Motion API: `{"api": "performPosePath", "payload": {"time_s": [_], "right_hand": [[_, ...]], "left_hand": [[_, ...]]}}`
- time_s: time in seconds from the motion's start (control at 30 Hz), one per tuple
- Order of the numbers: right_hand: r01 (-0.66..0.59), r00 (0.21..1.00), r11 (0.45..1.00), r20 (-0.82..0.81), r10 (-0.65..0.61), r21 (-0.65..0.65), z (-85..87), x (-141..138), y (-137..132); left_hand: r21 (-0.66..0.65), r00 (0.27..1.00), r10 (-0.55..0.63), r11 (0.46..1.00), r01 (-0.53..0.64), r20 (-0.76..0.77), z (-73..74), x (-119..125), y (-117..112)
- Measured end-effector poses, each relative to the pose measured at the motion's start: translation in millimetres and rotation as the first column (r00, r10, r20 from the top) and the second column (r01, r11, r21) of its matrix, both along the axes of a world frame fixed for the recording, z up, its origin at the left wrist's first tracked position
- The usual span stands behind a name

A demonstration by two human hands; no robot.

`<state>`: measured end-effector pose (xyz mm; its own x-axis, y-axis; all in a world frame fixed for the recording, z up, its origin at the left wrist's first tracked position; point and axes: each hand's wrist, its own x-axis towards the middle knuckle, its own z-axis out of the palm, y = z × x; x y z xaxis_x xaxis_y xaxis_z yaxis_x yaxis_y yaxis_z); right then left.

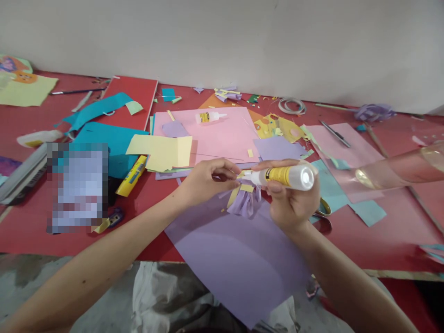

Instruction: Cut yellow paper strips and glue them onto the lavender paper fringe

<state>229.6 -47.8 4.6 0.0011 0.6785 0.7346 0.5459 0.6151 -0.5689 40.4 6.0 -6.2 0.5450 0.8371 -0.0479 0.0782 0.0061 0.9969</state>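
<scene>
Clutching glue bottle (281, 176) in right hand (294, 206), nozzle against folded lilac paper (245, 203) pinched in left hand (204, 181) above purple sheet (236, 259); likely to flood folds or glue fingertips together if squeezed too hard.

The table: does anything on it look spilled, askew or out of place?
I see no spill. A second glue bottle lies on its side on the pink sheet, and the large purple sheet hangs over the table edge. The right hand holds a glue bottle at the folded purple paper in the left hand.
</scene>
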Motion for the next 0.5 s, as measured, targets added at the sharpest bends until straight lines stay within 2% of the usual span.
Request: {"api": "performPosePath", "payload": {"time_s": [0.13,0.3,0.5], "right_hand": [[0.0,0.998,0.996,0.055,0.005,-0.084,-0.2,0.5,0.4],[0.046,0.999,0.996,0.021,-0.044,-0.076,-0.9,1.1,0.8],[0.006,0.999,0.998,0.042,-0.003,-0.068,0.1,-0.2,1.0]], "left_hand": [[0.008,1.0,0.012,1.0,-0.012,0.005,0.2,-0.6,0.3],[0.003,1.0,0.011,1.0,-0.011,0.004,1.5,-1.2,1.6],[0.004,0.999,0.025,1.0,-0.024,-0.021,2.9,-2.0,0.9]]}}
